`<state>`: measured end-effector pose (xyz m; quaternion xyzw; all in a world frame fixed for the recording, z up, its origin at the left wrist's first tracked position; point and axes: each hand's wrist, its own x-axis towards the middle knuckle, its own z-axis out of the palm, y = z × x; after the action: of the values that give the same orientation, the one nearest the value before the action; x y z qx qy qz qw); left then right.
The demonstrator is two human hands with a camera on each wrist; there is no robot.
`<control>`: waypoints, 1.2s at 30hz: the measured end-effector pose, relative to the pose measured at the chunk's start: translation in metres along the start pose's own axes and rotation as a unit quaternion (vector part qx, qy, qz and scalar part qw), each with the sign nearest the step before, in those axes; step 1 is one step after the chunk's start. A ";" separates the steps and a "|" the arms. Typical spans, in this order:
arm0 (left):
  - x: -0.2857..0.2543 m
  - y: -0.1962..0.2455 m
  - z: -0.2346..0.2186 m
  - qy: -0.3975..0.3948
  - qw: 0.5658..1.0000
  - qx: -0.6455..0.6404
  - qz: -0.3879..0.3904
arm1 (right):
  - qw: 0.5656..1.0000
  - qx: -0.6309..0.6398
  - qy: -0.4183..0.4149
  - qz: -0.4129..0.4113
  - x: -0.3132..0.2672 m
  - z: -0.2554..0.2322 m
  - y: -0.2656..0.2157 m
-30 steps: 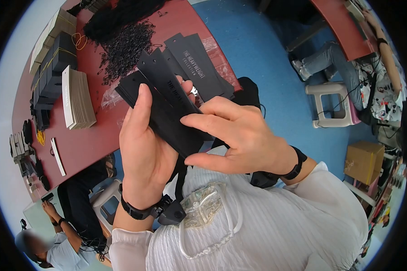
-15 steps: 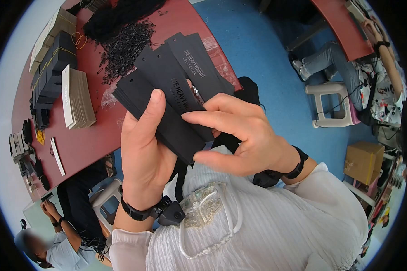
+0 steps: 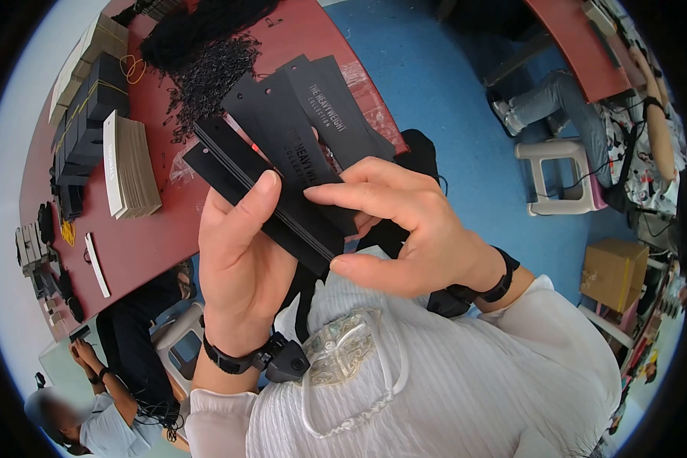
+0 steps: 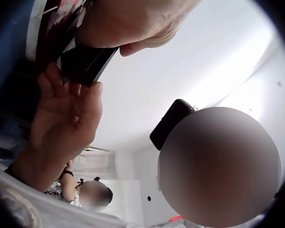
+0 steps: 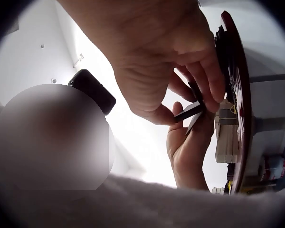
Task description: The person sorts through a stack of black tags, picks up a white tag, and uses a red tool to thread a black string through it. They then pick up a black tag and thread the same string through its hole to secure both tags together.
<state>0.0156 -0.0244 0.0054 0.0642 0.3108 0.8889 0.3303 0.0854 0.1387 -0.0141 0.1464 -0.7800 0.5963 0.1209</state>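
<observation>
In the head view my left hand (image 3: pixel 240 267) holds a stack of black hang tags (image 3: pixel 220 169), its thumb across the upper face and layered edges showing. Beside the stack, a black tag with a punched hole and "THE HEAVYWEIGHT" lettering (image 3: pixel 278 114) fans out. My right hand (image 3: pixel 416 229) pinches at the lower end of the tags, thumb at the stack's bottom corner and index fingertip on the lettered tag. The right wrist view shows the tags (image 5: pixel 190 113) edge-on between both hands. Other black lettered tags (image 3: pixel 336 99) lie on the table behind.
On the red table (image 3: pixel 168 244) lie a heap of black safety pins (image 3: pixel 214 76), a stack of tags with a white face (image 3: pixel 133 168), banded dark bundles (image 3: pixel 91 114) and a white strip (image 3: pixel 97 263). Two other people sit nearby. A white stool (image 3: pixel 557 175) stands on the blue floor.
The lettered tag has spread out from the stack, its print more exposed. The stack in the left hand has tilted so its layered edges show. The right thumb has shifted slightly along the lower end.
</observation>
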 end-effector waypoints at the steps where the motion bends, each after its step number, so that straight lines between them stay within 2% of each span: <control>1: 0.000 0.000 0.003 0.016 1.000 0.017 0.008 | 1.000 0.021 -0.004 0.009 0.000 0.000 0.000; 5: -0.002 -0.002 0.003 0.025 0.999 0.029 0.029 | 0.998 0.054 -0.011 0.016 0.001 -0.002 0.001; 11: -0.001 -0.002 0.000 0.014 0.999 0.042 0.019 | 0.994 0.102 -0.017 0.030 0.000 -0.002 0.002; 13: -0.001 -0.002 0.001 0.015 0.999 0.038 0.021 | 0.990 0.125 -0.016 0.058 -0.002 -0.002 0.001; 26: 0.001 -0.002 0.007 0.064 0.995 0.071 0.009 | 0.992 0.112 -0.024 0.059 -0.003 -0.004 0.000; 28: 0.001 -0.002 0.007 0.065 0.995 0.071 0.007 | 0.994 0.101 -0.017 0.029 -0.003 -0.004 0.003; 36: -0.002 -0.001 0.003 0.056 0.995 0.078 -0.001 | 0.994 0.100 -0.016 0.032 -0.004 -0.003 0.003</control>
<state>0.0187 -0.0234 0.0067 0.0392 0.3970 0.8640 0.3073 0.0882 0.1424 -0.0172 0.1422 -0.7227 0.6724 0.0734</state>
